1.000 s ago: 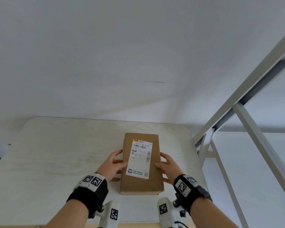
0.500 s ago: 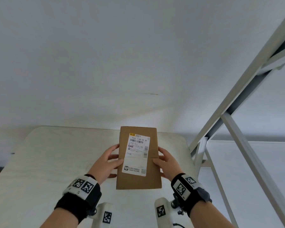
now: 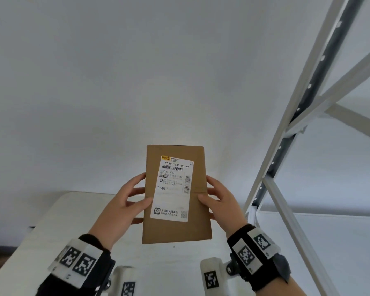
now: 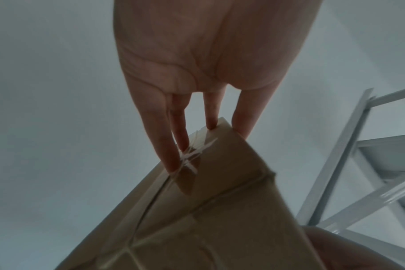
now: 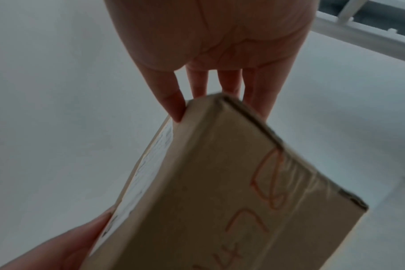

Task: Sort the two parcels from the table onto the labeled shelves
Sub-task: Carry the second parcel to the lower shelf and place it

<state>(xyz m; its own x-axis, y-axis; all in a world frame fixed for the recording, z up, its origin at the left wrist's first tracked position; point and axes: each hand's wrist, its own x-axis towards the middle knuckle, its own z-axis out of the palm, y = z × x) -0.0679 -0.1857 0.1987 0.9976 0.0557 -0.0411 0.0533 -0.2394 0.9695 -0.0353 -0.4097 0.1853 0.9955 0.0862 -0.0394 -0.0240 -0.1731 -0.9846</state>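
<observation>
A flat brown cardboard parcel (image 3: pixel 198 210) with a white shipping label (image 3: pixel 173 189) is held upright in the air above the table. My left hand (image 3: pixel 124 206) grips its left edge, thumb on the front and fingers behind. On the opposite edge my right hand (image 3: pixel 220 199) grips the same way. In the left wrist view my fingers (image 4: pixel 169 138) lie along the taped back of the parcel (image 4: pixel 208 210). The right wrist view shows orange handwriting on the parcel's side (image 5: pixel 220 191). No second parcel is in view.
The pale wooden table (image 3: pixel 62 221) lies below and in front of me against a white wall. To the right stands a white metal shelf rack (image 3: pixel 286 146) with diagonal braces and a white shelf board (image 3: pixel 329 242).
Both hands have lifted the parcel off the table and tipped it upright, label towards me. The view has tilted upward, and the hands keep the same hold.
</observation>
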